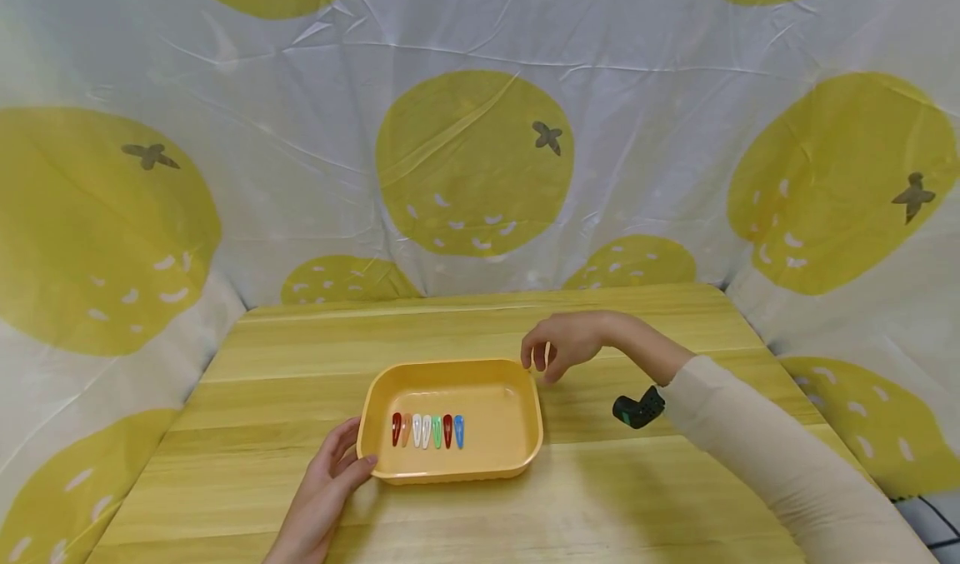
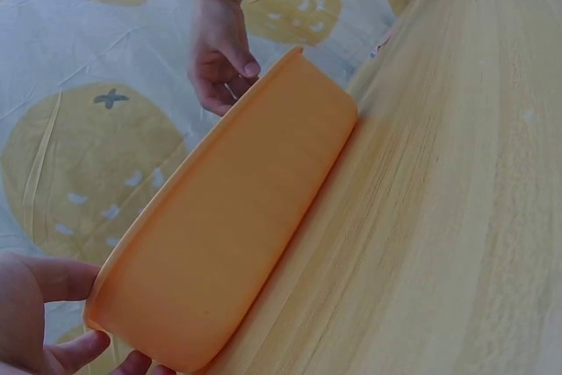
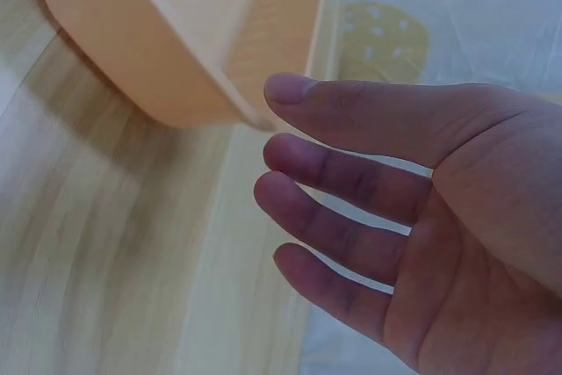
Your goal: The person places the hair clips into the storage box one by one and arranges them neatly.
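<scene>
Head view: yellow tray (image 1: 491, 435) sits at lower centre of the frame, on the wood-look table (image 1: 622, 489). Seven hair clips (image 1: 427, 432) lie in a row inside, red at the left end, blue at the right. Left hand (image 1: 328, 474) grips the tray's lower-left corner, thumb on the rim, fingers against the outer wall. Right hand (image 1: 576, 341) hovers by the upper-right corner, thumb apart from fingers, nothing held; touching the rim or not, I can't tell.

For handling it well, I'd say: steady with the left, any pull low and level, no jerks, or the clips probably slide out of line.

Pose: left forearm enters at bottom edge, left of centre, palm toward the tray. Right arm, pale sleeve (image 1: 765, 464), reaches in from lower right; wrist bends down, fingers loosely curved.
</scene>
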Tool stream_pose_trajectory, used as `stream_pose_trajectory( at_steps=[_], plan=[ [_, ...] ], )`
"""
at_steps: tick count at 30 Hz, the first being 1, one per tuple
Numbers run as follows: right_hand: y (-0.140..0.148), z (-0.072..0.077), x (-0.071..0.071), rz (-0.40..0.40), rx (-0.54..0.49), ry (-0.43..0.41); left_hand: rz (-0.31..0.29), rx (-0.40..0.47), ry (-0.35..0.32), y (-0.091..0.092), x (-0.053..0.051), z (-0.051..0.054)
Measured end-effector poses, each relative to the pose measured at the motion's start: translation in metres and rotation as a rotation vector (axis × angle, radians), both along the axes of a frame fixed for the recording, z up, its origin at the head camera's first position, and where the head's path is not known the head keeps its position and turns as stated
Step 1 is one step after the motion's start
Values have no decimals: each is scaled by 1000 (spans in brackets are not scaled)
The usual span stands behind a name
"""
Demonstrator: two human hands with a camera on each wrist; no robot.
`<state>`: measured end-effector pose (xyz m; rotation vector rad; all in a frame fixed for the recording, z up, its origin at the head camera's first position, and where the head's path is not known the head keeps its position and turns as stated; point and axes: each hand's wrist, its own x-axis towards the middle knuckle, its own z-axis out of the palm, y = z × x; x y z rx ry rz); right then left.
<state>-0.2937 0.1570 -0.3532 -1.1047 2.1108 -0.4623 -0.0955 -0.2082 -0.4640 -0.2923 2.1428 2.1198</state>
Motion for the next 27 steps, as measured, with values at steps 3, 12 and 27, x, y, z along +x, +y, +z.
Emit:
stream_pose_trajectory(
  at_steps=[3, 12, 27],
  plan=[
    [8, 0, -1, -24, 7, -11, 2, 1, 1, -1, 0, 0],
    [36, -6, -7, -80, 22, -16, -2, 3, 13, -1, 0, -1],
    [95, -18, -12, -211, -7, -83, 4, -2, 4, -1, 0, -2]
  ],
)
